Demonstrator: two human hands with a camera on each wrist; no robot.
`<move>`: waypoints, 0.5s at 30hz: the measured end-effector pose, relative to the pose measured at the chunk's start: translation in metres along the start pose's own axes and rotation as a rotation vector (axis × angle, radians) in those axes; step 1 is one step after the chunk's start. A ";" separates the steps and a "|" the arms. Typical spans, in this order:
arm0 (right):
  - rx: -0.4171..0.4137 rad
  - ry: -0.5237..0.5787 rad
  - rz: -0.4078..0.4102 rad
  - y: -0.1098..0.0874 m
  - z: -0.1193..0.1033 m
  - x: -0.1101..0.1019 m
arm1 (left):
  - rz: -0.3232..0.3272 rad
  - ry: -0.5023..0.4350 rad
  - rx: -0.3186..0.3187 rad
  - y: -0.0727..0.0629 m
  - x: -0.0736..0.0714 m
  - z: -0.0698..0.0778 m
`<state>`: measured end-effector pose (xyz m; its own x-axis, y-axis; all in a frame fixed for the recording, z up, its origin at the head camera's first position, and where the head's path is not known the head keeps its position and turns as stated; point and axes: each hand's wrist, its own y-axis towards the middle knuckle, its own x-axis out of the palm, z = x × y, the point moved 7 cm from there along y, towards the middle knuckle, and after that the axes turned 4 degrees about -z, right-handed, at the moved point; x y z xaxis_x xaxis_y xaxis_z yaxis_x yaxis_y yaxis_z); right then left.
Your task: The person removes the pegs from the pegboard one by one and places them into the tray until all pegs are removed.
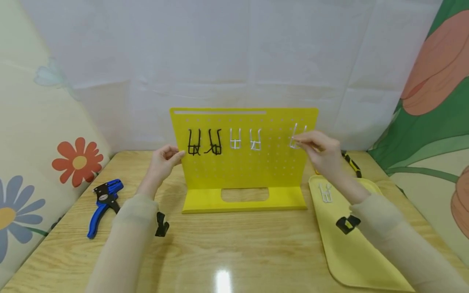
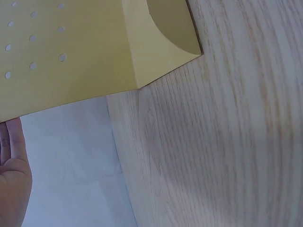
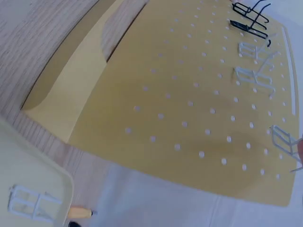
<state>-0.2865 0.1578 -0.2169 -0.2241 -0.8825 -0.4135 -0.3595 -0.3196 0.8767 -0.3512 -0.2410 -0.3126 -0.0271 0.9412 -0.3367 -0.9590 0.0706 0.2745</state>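
A yellow pegboard [image 1: 242, 171] stands upright on the table. Two black wire hooks [image 1: 194, 142] hang on its left part, and two white wire hooks [image 1: 235, 139] hang near its middle. My left hand [image 1: 163, 162] grips the board's left edge between thumb and fingers; the left wrist view shows fingers [image 2: 16, 142] behind that edge. At the board's upper right, my right hand [image 1: 320, 148] pinches another white wire hook [image 3: 283, 141] against the perforated face. Whether its prongs sit in the holes I cannot tell. Only a fingertip of this hand shows in the right wrist view.
A pale yellow tray [image 1: 344, 252] lies at the right with one white wire hook [image 1: 325, 193] in it. Behind it rests a yellow-and-black tool [image 1: 351, 164], partly hidden by my arm. Blue-and-black wire strippers [image 1: 104, 205] lie at the left on the wooden table [image 1: 234, 244].
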 end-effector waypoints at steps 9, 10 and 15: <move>0.056 0.078 0.111 -0.028 0.010 -0.044 | -0.007 0.014 -0.025 0.001 -0.001 -0.003; 0.068 0.087 0.125 -0.031 0.012 -0.049 | -0.008 0.015 -0.029 0.001 0.000 -0.004; 0.189 0.077 0.126 -0.050 0.021 -0.069 | -0.009 0.006 -0.038 0.002 0.000 -0.005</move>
<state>-0.2719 0.2421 -0.2377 -0.2107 -0.9374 -0.2773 -0.4977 -0.1413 0.8558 -0.3546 -0.2428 -0.3159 -0.0202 0.9387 -0.3442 -0.9692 0.0661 0.2371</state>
